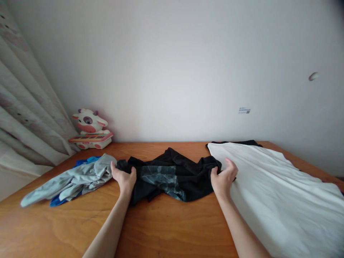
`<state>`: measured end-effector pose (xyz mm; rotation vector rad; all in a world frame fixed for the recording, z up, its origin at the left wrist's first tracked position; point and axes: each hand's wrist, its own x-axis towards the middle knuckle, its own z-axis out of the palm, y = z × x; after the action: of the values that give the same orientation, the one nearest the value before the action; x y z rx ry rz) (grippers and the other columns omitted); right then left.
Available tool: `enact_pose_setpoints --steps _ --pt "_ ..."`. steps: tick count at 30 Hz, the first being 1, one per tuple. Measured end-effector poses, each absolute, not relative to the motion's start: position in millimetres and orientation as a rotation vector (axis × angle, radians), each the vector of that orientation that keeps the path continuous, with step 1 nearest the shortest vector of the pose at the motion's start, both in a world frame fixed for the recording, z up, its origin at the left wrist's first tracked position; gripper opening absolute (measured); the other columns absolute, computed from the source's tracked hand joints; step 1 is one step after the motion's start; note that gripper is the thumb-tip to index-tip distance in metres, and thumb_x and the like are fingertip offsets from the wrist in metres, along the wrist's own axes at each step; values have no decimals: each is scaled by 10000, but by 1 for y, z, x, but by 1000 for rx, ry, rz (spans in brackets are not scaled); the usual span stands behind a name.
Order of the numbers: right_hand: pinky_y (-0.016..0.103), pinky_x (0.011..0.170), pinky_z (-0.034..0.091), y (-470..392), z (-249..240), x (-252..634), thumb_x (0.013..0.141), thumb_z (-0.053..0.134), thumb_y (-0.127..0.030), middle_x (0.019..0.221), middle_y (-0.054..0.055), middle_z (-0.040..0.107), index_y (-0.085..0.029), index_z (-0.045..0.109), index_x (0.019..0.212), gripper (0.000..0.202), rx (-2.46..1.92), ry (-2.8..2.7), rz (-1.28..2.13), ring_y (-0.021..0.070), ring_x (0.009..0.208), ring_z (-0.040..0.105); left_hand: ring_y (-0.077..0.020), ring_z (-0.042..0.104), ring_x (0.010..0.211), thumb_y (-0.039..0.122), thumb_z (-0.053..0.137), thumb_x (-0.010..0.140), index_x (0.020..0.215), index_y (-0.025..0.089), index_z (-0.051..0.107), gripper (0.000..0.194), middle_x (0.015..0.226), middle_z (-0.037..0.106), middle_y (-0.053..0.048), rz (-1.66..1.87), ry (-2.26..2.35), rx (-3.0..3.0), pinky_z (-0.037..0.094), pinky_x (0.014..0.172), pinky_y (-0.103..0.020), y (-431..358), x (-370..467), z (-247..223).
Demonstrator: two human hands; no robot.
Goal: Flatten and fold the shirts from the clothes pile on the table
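A black garment [193, 186] with a marbled gray panel [161, 177] lies bunched at the middle of the wooden table [172, 229], spanning the space between both hands. The left hand [123, 179] is at one end, thumb and fingers parted with cloth between them; the right hand [224, 179] is at the other, thumb against the folds, fingers raised and loosely spread. How firmly either one pinches cannot be told, since some fingers are hidden. Hands at opposite ends presumably let the cloth be steered evenly. Just beyond the left hand, a light gray garment [83, 177] overlaps blue cloth [57, 201]; right of the right hand, white fabric [276, 190] lies spread out, likely to stay flat. A cow toy [91, 130] sits against the wall [172, 71], seemingly out of reach's way.
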<state>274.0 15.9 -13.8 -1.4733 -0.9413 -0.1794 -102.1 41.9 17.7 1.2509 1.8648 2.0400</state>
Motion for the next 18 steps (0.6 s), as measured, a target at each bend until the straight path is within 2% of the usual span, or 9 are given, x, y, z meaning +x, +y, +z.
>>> enact_pose_setpoints --steps 1,3,5,6,9,11,14,16,18 --pt "527 1061 390 13 -13 267 823 551 -248 1342 200 558 -149 554 1251 439 -1466 -1130 -244 335 1276 502 -361 366 1449 238 748 694 1305 134 562 647 1469 498 -187 2004 1902 1489 230 1223 -531 39 -97 19" --pt "495 1016 427 7 -12 254 904 512 -288 1321 174 601 -175 561 1291 406 -1450 -1451 -267 317 1242 542 -346 405 1425 291 732 755 1131 204 689 389 1429 562 -143 1831 1736 1833 149 1241 -531 33 -84 21" --pt "469 949 459 2 -12 241 915 561 -442 1257 162 649 -181 533 1361 517 -1496 -1669 -241 322 1156 588 -331 531 1314 367 749 773 933 263 753 190 1279 678 -101 1526 1455 2006 132 1244 -523 26 -72 23" --pt "466 915 467 -1 -11 236 881 605 -531 1212 159 669 -183 524 1387 619 -1544 -1754 -238 334 1114 597 -326 578 1256 396 783 745 886 283 763 181 1213 713 -87 1371 1341 2064 126 1245 -520 23 -68 23" --pt "453 825 474 -5 -8 227 769 694 -664 1077 152 694 -199 630 1291 702 -1695 -1931 -258 356 1010 600 -309 637 1174 441 863 649 947 316 779 334 1177 733 -69 1058 1153 2274 136 1248 -510 15 -61 24" --pt "412 786 475 -5 -5 224 817 692 -584 998 139 700 -209 714 1108 475 -1727 -1979 -246 337 973 609 -305 642 1171 469 862 640 1028 324 772 424 1210 718 -69 953 1128 2407 158 1244 -512 13 -62 24" --pt "338 735 466 -3 -2 224 914 607 -346 912 92 716 -230 713 918 157 -1709 -1964 -149 278 923 641 -337 585 1258 512 850 628 1196 333 715 611 1317 663 -87 795 1128 2533 133 1241 -544 13 -65 24" --pt "315 689 454 -2 -3 225 927 561 -302 869 66 724 -233 692 892 152 -1692 -1897 -17 250 852 661 -355 549 1297 508 845 625 1269 334 672 689 1367 629 -98 738 1120 2585 126 1239 -563 14 -67 25" --pt "312 669 450 1 -3 229 927 545 -372 825 53 727 -229 684 889 203 -1662 -1754 159 241 783 668 -358 536 1308 443 832 640 1284 327 656 678 1392 607 -101 768 1117 2615 153 1232 -572 15 -69 26"
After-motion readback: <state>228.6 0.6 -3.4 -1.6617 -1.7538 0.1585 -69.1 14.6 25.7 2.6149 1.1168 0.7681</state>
